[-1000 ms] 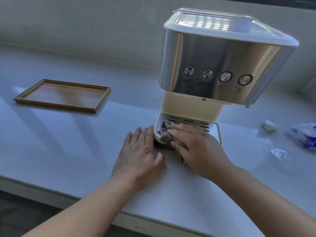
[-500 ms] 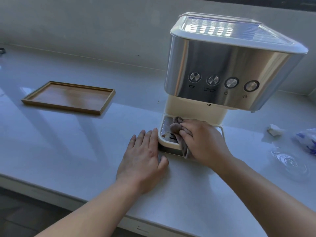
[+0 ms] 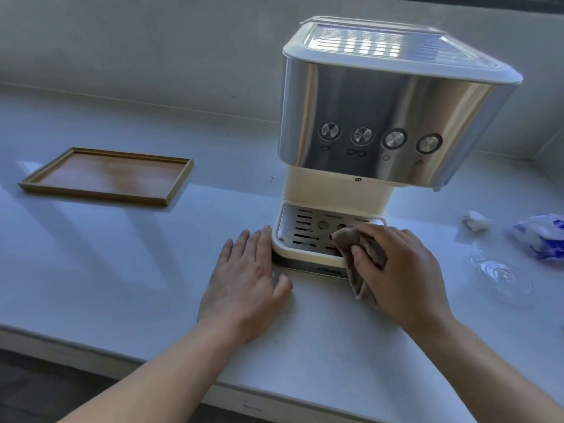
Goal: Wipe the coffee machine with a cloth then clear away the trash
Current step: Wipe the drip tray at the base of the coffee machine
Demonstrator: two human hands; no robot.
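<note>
While the left hand (image 3: 250,282) lies flat on the white table (image 3: 122,285), palm down, its fingers (image 3: 264,242) are stretched out straight and hold nothing; the side of the hand rests just against the left front corner of the coffee machine (image 3: 381,117). The right hand (image 3: 399,270) is curled around a bunched brown cloth (image 3: 348,239), the fingers closed on it, and presses the cloth's tip onto the right part of the slotted metal drip tray (image 3: 302,227) at the foot of the machine. A loose end of the cloth hangs down over the tray's front edge and reaches the table. The machine stands upright near the back wall, with a shiny steel front carrying four round knobs (image 3: 330,130) in a row and a cream body below. Well to the left, a shallow wooden tray (image 3: 106,175) lies flat on the table. To the right of the machine sit a small crumpled white paper (image 3: 476,220), a crumpled blue and white wrapper (image 3: 540,235) at the picture's edge, and nearer the person a clear plastic lid (image 3: 500,274), all apart from the machine and from both hands.
</note>
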